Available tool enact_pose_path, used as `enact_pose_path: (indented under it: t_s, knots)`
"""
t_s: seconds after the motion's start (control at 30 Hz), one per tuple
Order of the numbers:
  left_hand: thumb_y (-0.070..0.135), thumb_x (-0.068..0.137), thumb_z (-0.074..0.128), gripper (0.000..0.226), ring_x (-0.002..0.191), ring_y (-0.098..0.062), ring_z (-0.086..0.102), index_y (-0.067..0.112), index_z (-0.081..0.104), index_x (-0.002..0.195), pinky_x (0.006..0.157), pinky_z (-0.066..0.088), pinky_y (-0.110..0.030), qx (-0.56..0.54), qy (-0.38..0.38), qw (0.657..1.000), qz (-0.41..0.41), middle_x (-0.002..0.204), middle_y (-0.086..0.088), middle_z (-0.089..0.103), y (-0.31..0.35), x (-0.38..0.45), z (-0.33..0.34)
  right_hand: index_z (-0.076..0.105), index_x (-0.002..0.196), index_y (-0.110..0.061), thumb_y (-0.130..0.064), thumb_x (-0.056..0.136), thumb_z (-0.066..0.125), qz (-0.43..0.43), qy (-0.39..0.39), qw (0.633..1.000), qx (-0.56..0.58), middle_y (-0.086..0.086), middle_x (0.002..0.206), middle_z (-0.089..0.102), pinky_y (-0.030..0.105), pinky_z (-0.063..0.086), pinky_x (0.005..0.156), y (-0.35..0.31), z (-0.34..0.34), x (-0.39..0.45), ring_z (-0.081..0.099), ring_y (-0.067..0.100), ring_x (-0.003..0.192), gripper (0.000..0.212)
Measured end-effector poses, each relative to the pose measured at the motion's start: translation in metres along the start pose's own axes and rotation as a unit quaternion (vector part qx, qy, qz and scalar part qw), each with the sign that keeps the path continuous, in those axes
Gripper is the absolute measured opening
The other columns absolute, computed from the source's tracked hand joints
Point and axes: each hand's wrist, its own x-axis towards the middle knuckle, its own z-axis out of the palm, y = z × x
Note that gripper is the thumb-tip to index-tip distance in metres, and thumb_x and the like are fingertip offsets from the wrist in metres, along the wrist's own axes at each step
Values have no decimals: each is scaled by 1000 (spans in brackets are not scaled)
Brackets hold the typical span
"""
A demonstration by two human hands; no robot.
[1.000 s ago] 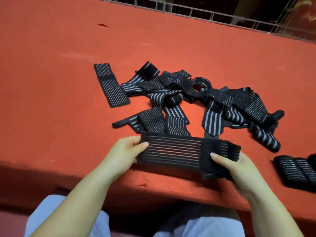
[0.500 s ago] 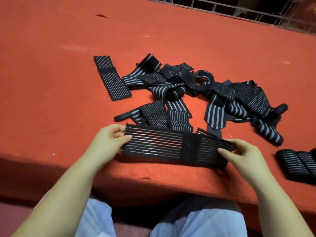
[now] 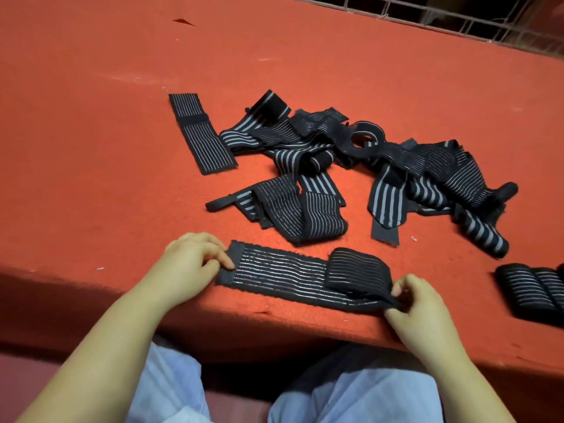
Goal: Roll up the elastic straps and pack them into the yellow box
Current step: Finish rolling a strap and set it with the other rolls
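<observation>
both hands, left hand (image 3: 189, 264) and right hand (image 3: 418, 303), pinched the strap (image 3: 280, 277); uneven tension risked a crooked, loosening roll.

Dim warm light, soft focus, wide-angle edge bowing, perhaps slight blur

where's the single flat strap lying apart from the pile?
Head view, left of centre: the flat strap lies on the red table, just left of the tangled pile.

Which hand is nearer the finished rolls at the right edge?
Right. The right hand pinches the strap's folded end, a short gap from the finished rolls; the left hand holds the far end.
</observation>
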Motion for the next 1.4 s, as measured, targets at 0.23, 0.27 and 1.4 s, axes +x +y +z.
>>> enact_pose_path:
  t_s: [0.23,0.27,1.4]
  knots:
    - [46,75,39,31,84,-13,47,27,63,76,81,38,-34,22,52,996,67,85,14,56,40,-1,25,57,117,-20,-28,68,80,-58,-12,998,-28,-6,110,52,34,39,95,-19,0,0,49,17,108,55]
    - [45,78,42,27,84,-11,48,27,62,78,83,40,-34,8,23,995,93,85,15,55,49,1,30,58,114,-18,-23,72,78,-60,15,998,-5,-4,108,55,32,41,92,-21,4,1,53,18,106,47]
    - [33,88,59,24,109,-10,48,30,60,112,99,35,-27,20,-132,976,174,110,10,53,130,36,85,55,124,-11,-10,72,76,100,248,963,-29,13,120,56,43,33,98,45,-33,5,47,34,115,56]
